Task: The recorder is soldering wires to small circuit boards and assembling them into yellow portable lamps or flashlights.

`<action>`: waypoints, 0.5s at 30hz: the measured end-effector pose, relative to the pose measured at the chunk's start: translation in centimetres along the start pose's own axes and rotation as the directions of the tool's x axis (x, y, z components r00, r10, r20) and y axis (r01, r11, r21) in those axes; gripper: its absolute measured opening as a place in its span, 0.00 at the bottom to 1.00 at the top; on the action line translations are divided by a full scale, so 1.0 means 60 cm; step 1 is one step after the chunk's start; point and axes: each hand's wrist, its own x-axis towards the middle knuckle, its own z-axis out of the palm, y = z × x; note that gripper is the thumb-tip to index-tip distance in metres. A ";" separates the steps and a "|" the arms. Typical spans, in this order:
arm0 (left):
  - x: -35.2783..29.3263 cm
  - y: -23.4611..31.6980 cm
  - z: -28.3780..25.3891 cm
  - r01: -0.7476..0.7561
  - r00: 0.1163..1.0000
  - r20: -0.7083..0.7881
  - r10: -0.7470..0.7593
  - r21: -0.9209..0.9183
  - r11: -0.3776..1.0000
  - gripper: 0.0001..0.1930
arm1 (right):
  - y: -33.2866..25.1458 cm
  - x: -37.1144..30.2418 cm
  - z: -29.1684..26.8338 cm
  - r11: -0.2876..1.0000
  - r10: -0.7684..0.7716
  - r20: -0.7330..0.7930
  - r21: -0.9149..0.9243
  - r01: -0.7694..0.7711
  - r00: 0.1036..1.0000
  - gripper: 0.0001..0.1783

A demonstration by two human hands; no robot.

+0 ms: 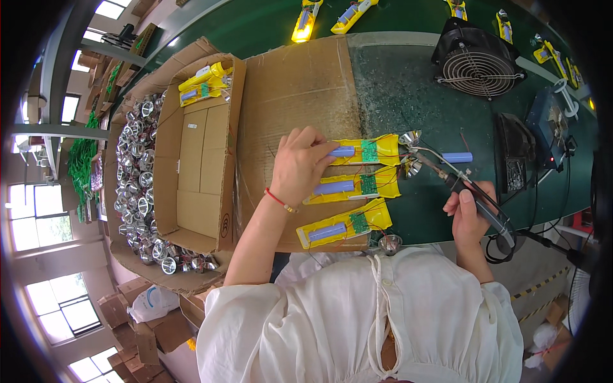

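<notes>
My left hand [298, 165] is closed on the left end of a blue cylindrical battery [345, 152], which lies in the farthest of three yellow flashlight housings [385, 145]. That housing carries a green circuit board [370, 151] with thin wires. A silver reflector [410, 137] sits at its right end. In my right hand [472, 214] is a soldering iron [482, 204], its tip pointing up and left near the reflectors. Nearer to me lie a second housing [386, 182] and a third, slightly tilted housing [378, 214], each with a battery and board. A loose blue battery [457, 157] rests to the right.
A cardboard box [233, 153] holding yellow flashlight parts [205, 83] stands at left, beside many silver reflectors [136, 185]. Cardboard [300, 83] covers part of the green table. A black fan [479, 60] and a blue soldering station [548, 124] stand right. More housings [306, 20] line the far side.
</notes>
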 end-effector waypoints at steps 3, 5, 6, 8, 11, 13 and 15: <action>0.000 -0.001 0.013 0.021 0.999 -0.040 -0.022 -0.033 0.999 0.09 | 0.000 -0.005 0.015 0.999 0.043 0.059 0.012 -0.043 0.997 0.11; 0.002 0.008 0.012 0.007 1.000 -0.029 -0.007 0.014 1.000 0.10 | 0.002 -0.005 0.025 1.000 0.019 0.104 0.012 -0.020 0.994 0.10; 0.003 0.011 0.012 -0.002 1.000 -0.022 0.004 0.065 0.998 0.10 | 0.002 -0.003 0.029 1.000 0.021 0.096 0.010 -0.022 0.995 0.10; -0.003 0.003 0.020 0.005 0.998 -0.056 -0.003 0.033 0.999 0.10 | 0.000 -0.001 0.040 1.000 0.018 0.143 0.003 -0.019 0.990 0.10; -0.002 0.004 0.020 -0.064 0.985 -0.163 0.065 0.012 0.998 0.10 | 0.001 0.000 0.044 1.000 0.025 0.130 -0.014 -0.023 0.991 0.09; -0.001 0.004 0.021 -0.135 0.964 -0.227 0.137 0.025 0.991 0.10 | 0.001 -0.001 0.044 0.999 0.024 0.121 -0.024 -0.021 0.992 0.09; -0.004 0.002 0.025 -0.215 0.970 -0.140 0.198 -0.120 0.969 0.09 | 0.001 -0.003 0.045 0.998 0.050 0.127 -0.035 -0.045 0.991 0.09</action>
